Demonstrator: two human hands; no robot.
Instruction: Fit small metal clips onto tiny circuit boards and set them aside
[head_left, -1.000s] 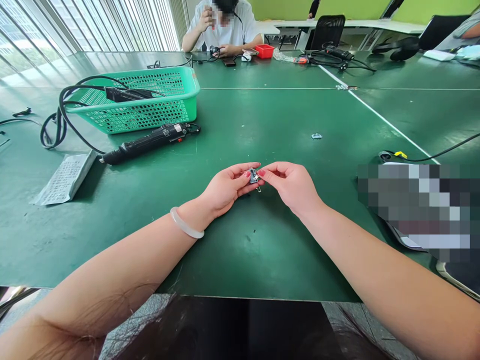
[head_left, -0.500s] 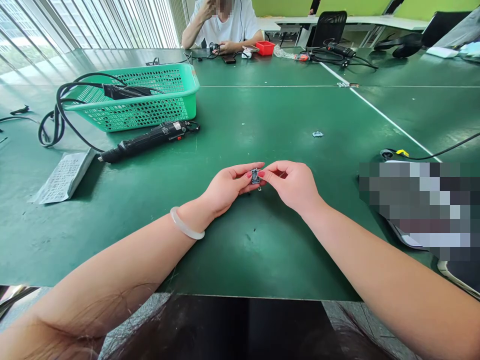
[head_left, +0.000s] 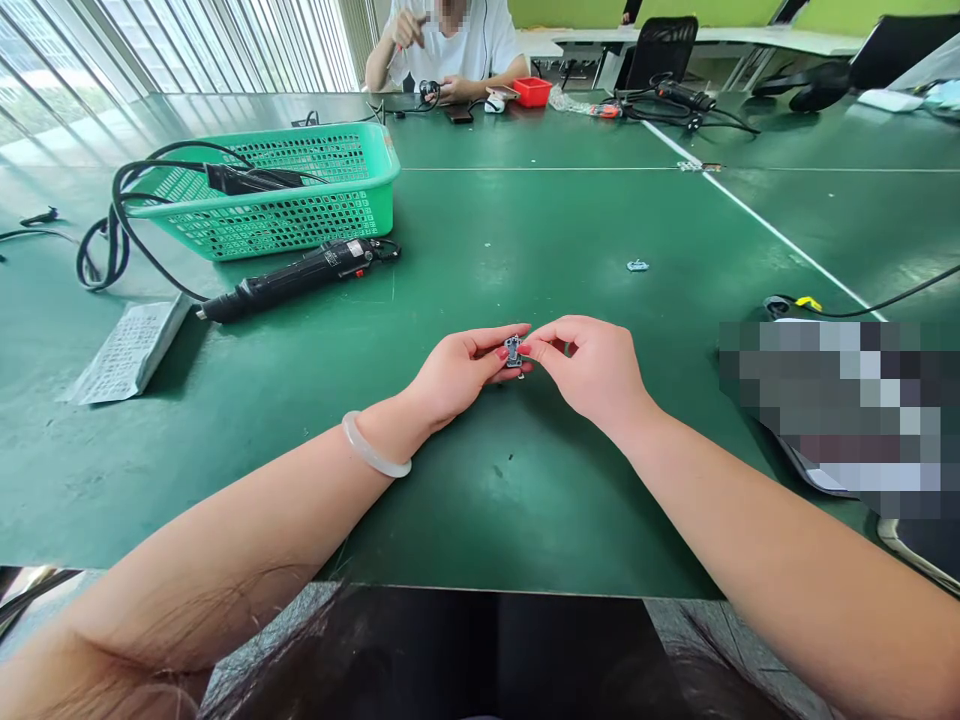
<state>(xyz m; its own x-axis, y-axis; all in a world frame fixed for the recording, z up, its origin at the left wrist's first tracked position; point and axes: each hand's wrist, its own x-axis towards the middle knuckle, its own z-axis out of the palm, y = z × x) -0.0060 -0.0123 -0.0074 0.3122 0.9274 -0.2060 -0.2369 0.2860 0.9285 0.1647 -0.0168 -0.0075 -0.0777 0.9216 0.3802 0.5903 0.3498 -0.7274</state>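
Note:
Between my two hands, above the green table (head_left: 450, 480), is a small grey-blue part with dark recesses (head_left: 513, 351), too small to name. My left hand (head_left: 459, 372) grips it between thumb and fingers from the left. From the right, my right hand (head_left: 589, 365) has its thumb and forefinger pinched at the part's edge; whether something tiny is in that pinch is hidden. A small light-coloured tip shows just below the part by my left fingers. Farther back on the table lies a similar small grey-blue piece (head_left: 637, 266).
A black electric screwdriver (head_left: 292, 280) lies left, before a green basket (head_left: 300, 220) with a black cable and adapter. Near it is a handwritten paper packet (head_left: 131, 350). At right is a blurred-out object (head_left: 832, 410). Across the table sits a person (head_left: 457, 50) beside a red tray (head_left: 532, 92).
Both hands stay together around the small part, with only slight finger shifts and a small turn of my right hand. The person opposite has lowered their raised hand a little.

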